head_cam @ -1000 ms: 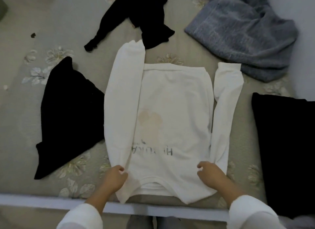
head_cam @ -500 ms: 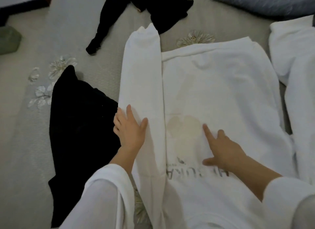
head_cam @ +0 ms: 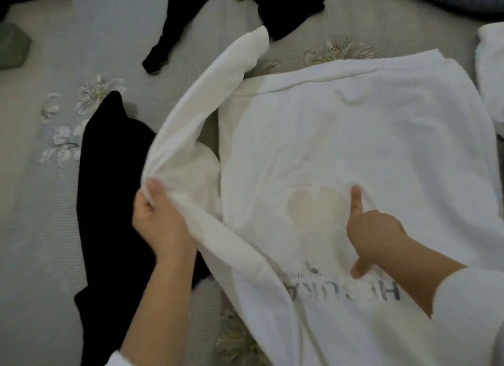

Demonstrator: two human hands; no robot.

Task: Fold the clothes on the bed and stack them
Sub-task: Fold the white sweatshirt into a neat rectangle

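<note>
The white sweatshirt lies flat on the bed in front of me, its print showing faintly through the cloth. My left hand is pinched shut on the sweatshirt's left sleeve, lifting its middle clear of the bed while the cuff end rests near the sweatshirt's far edge. My right hand lies on the body of the sweatshirt beside the pale heart shape, forefinger and thumb spread apart, the other fingers curled, gripping nothing.

To fold this well, I judge I should carry the sleeve across over the body in one smooth arc, keeping it taut so it lands straight, with my right hand pressing the fabric as a fixed crease line. The risk is dragging the whole sweatshirt sideways toward the folded black garment just left of it. Another black garment lies crumpled beyond the sweatshirt, not yet folded.
</note>
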